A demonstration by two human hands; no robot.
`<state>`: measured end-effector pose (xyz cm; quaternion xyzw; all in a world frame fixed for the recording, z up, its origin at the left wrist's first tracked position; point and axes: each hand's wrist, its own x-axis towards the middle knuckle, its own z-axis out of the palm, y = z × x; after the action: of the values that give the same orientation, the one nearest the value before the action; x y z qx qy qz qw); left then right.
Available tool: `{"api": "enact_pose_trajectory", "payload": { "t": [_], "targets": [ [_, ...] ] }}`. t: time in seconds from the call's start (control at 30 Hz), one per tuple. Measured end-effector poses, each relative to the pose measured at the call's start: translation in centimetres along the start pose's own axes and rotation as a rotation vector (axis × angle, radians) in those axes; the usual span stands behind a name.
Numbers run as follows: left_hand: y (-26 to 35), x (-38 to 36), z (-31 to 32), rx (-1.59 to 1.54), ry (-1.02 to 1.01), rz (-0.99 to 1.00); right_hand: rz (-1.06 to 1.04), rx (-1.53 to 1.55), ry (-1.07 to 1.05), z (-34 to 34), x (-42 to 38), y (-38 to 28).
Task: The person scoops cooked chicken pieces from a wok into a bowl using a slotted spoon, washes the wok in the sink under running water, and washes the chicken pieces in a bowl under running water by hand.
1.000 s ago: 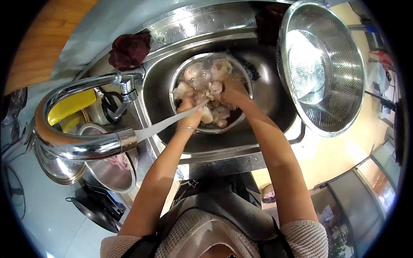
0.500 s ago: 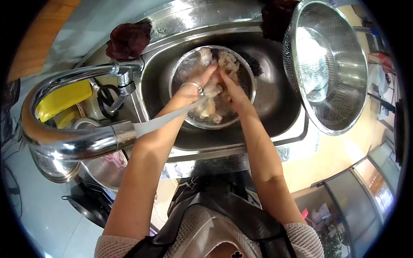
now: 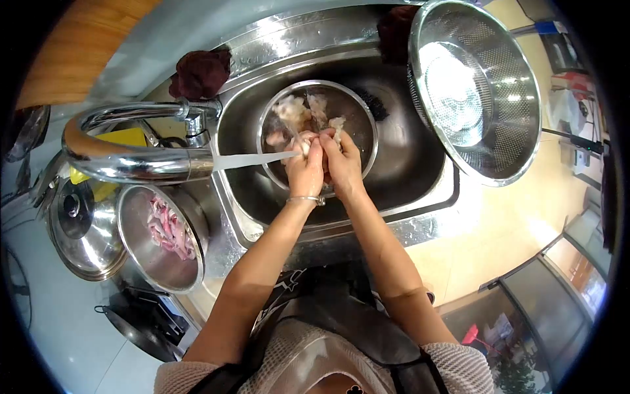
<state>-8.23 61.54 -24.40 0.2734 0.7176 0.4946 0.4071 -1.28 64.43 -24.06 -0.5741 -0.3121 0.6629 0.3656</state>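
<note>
My left hand [image 3: 306, 161] and my right hand [image 3: 342, 161] meet over the near part of a round metal bowl [image 3: 374, 141] in the sink. Both are closed round a pale, whitish piece of food [image 3: 336, 125], with fingers and thumbs close together. More pale pieces [image 3: 292, 110] lie in the water of the bowl beyond my hands. Water [image 3: 256, 159] runs from the curved faucet [image 3: 138, 163] onto my left hand.
A large metal colander [image 3: 528, 118] rests at the sink's right edge. Left of the sink [image 3: 410, 164] stand a metal pot [image 3: 197, 279] holding pink strips [image 3: 170, 230] and a pot lid [image 3: 92, 240]. A dark red cloth [image 3: 200, 73] lies behind the faucet.
My hands have come together nearer me and lifted a pale piece, after being apart down in the bowl. The camera view has shifted, showing more of the pot with pink strips.
</note>
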Motion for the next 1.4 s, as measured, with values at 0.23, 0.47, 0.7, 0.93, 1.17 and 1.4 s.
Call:
{"api": "enact_pose_trajectory", "payload": {
  "t": [0.23,0.47,0.7,0.93,1.17,1.4],
  "targets": [
    [5.8,-4.4,0.4,0.024,-0.009,0.163,-0.212,-0.032,0.033,-1.6,-4.1,-4.6],
    [21.7,-7.0,5.9,-0.017,-0.158,0.801,-0.653,0.096,0.167,-6.3,-10.1,-22.0],
    [20.9,-0.4,18.9,0.222,-0.596,0.224,-0.067,0.211,0.12,-17.3,0.4,-24.0],
    [18.9,0.2,12.0,0.408,-0.503,0.563,-0.327,-1.17,0.407,-21.3,2.2,-20.4],
    [7.8,-2.1,-4.5,0.655,-0.76,0.284,-0.973,-1.22,0.544,-16.9,-5.1,-18.6],
    [1.0,4.4,-4.8,0.787,-0.308,0.46,-1.023,-0.903,-0.362,-6.6,-7.8,-8.3]
  ]
}}
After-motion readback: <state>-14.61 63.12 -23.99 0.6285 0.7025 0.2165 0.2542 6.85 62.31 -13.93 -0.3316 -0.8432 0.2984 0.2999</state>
